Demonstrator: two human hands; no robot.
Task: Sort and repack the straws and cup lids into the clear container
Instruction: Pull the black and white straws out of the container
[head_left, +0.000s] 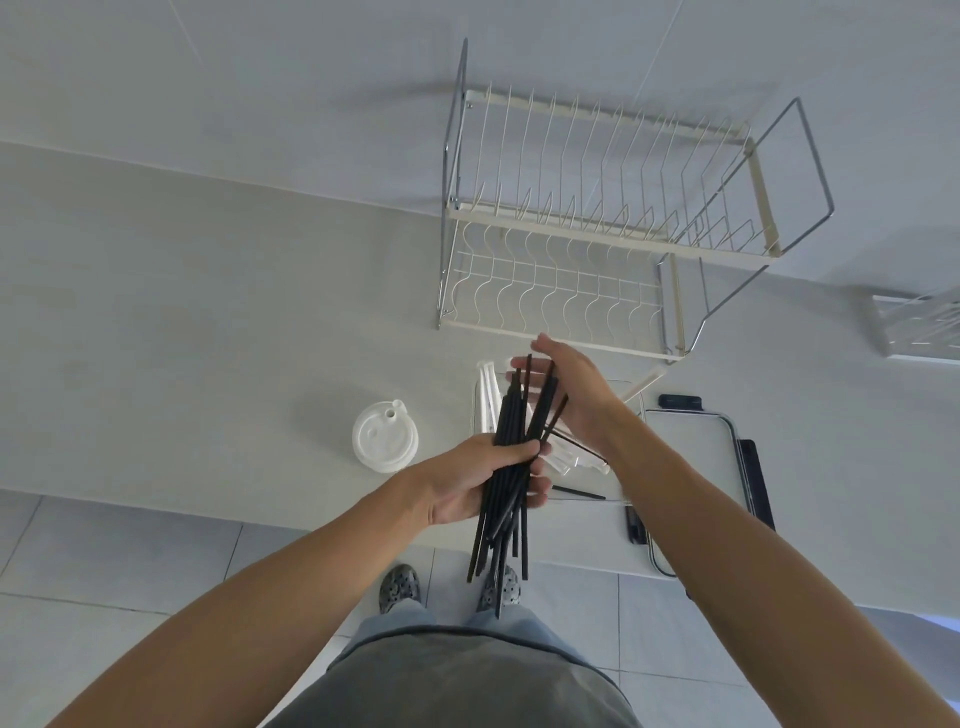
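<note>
Bundle of black straws (506, 467) is gripped in the left hand (478, 480), fingers curled round its middle. The right hand (574, 397) is spread flat against the upper ends. Right behind the grip sits the clear container (631, 410), mostly hidden, with white wrapped straws (488, 397) inside. Its lid (691, 467) lies to the right, a stack of cup lids (384, 436) to the left, and a dish rack (597, 228) beyond.
</note>
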